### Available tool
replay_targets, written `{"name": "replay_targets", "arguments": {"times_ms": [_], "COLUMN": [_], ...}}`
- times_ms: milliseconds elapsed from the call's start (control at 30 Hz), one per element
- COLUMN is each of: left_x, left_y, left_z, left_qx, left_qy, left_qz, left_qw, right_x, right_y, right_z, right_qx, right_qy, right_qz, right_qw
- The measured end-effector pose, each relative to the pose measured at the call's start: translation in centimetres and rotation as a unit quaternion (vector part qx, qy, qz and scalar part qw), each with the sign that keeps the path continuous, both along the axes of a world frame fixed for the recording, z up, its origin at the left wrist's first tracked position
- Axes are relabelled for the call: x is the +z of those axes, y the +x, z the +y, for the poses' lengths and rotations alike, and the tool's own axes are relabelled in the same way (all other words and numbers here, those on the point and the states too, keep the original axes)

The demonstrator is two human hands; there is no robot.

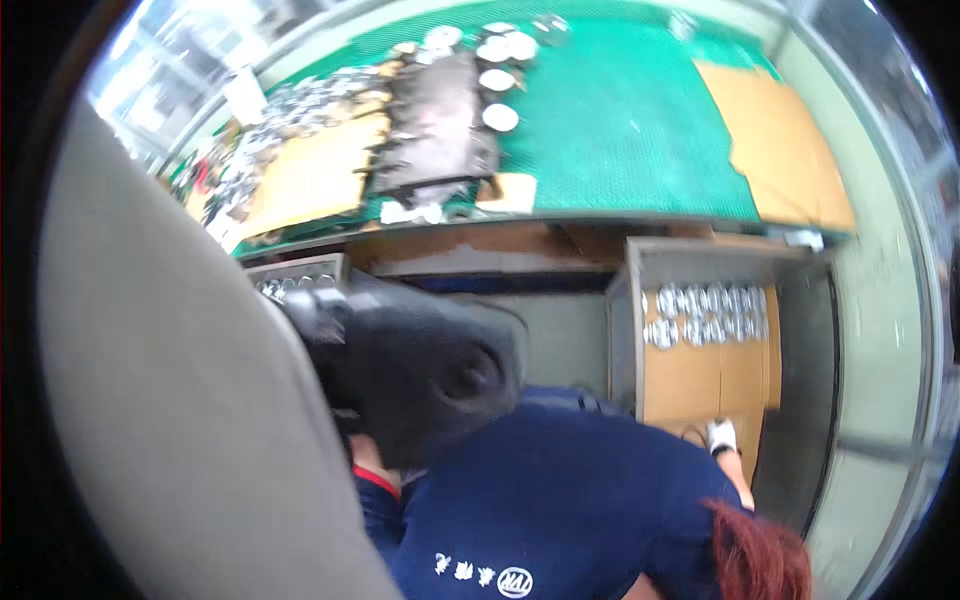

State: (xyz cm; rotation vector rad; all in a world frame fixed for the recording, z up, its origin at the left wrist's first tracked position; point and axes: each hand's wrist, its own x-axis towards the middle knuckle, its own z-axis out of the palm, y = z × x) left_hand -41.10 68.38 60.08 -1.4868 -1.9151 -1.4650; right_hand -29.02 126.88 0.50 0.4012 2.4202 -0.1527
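My right hand (720,437), which looks white-gloved with a dark band at the wrist, reaches down into an open metal-sided drawer (808,400) at the right. It is over the cardboard (680,385) there, nearer to me than two rows of shiny silver round parts (708,315); its fingers are too small and blurred to read. Only a bit of my left hand (368,455) shows above a red-edged cuff, beside a black, blurred object (420,365) with a round knob or recess. That object hides the fingers.
Ahead, a green-matted bench (620,130) carries a dark grey slab (435,120), white-topped round pieces (497,80), many small metal parts (310,100) and cardboard sheets (785,130). A second drawer (335,268) with silver parts is at the left. A large beige shape (180,330) blocks the left side.
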Motion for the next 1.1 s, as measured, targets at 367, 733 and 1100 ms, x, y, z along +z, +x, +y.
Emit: {"name": "replay_targets", "arguments": {"times_ms": [367, 733, 1100], "left_x": [1.7, 3.9, 2.6], "left_y": [7.9, 8.2, 13.6], "left_z": [-12.0, -23.9, -34.3], "left_qx": [0.135, 0.2, 0.399], "left_qy": [0.044, -0.004, -0.034], "left_qz": [0.036, -0.014, -0.095], "left_qw": [0.989, 0.98, 0.912], "right_x": [12.4, 3.2, 14.3], "right_y": [-20.0, -25.9, -35.3], "right_z": [-17.4, -27.7, -50.1], "right_qx": [-0.048, 0.062, 0.235], "right_qy": [-0.135, -0.091, -0.209], "right_qz": [0.106, 0.082, 0.07], "right_qw": [0.984, 0.991, 0.947]}}
